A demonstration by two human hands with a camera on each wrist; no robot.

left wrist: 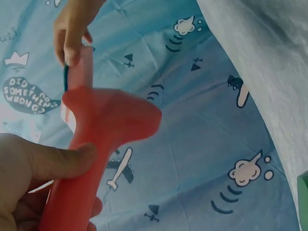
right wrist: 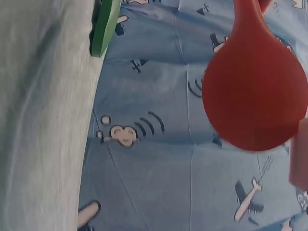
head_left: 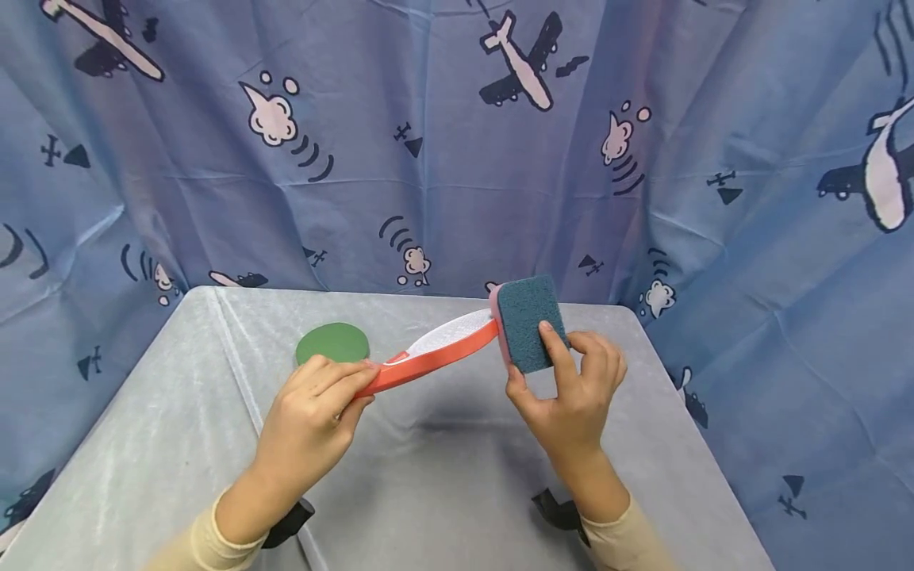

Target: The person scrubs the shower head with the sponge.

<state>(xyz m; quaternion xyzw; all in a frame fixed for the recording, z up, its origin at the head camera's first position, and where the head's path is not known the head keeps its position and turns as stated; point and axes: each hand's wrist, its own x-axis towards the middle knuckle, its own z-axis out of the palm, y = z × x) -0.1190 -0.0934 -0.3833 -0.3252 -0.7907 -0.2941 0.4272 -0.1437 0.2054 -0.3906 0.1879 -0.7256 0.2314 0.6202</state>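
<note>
My left hand [head_left: 307,416] grips the handle of a red, round-headed paddle-like thing [head_left: 428,361], thumb laid along it in the left wrist view. Its upper face is white and textured; the right wrist view shows a smooth, solid red back [right wrist: 255,96]. The head points right and is raised over the table. My right hand [head_left: 574,388] pinches a sponge [head_left: 530,325] with a dark green scouring side and a pink body [left wrist: 80,72]. The sponge stands on edge, its pink side at the far end of the paddle's head.
A green disc [head_left: 332,343] lies on the table behind my left hand. The table has a pale grey cloth [head_left: 178,444]. A blue curtain [head_left: 457,159] printed with planes hangs behind it and along both sides. Black straps [head_left: 289,523] circle the wrists.
</note>
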